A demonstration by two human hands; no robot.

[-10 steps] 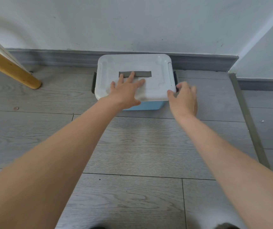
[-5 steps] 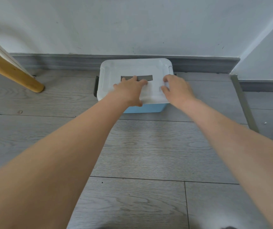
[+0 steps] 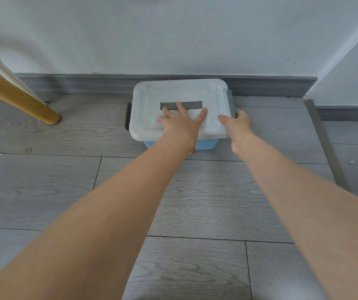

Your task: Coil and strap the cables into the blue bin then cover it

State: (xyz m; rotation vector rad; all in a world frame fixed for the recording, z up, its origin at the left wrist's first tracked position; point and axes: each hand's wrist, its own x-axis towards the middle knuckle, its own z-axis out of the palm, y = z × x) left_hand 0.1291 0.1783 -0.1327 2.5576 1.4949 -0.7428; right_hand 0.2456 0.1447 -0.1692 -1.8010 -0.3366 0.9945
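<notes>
The blue bin [image 3: 208, 144] stands on the floor against the wall, covered by its white lid [image 3: 180, 92] with a grey handle strip [image 3: 193, 104]. My left hand [image 3: 180, 124] presses flat on the lid's front half, fingers spread and straight. My right hand [image 3: 239, 124] is at the lid's right edge, thumb on top and fingers curled round the grey right latch [image 3: 229, 100]. A dark latch [image 3: 127, 115] hangs on the bin's left side. No cables show; the lid hides the inside of the bin.
A wooden leg [image 3: 18, 98] slants down to the floor at the left. The grey baseboard [image 3: 76, 85] runs behind the bin. A metal floor strip [image 3: 325, 144] runs along the right, by a wall corner.
My right hand slid from the lid's top to its right edge and took hold of the latch. My left hand stayed on the lid, fingers spreading wider.
</notes>
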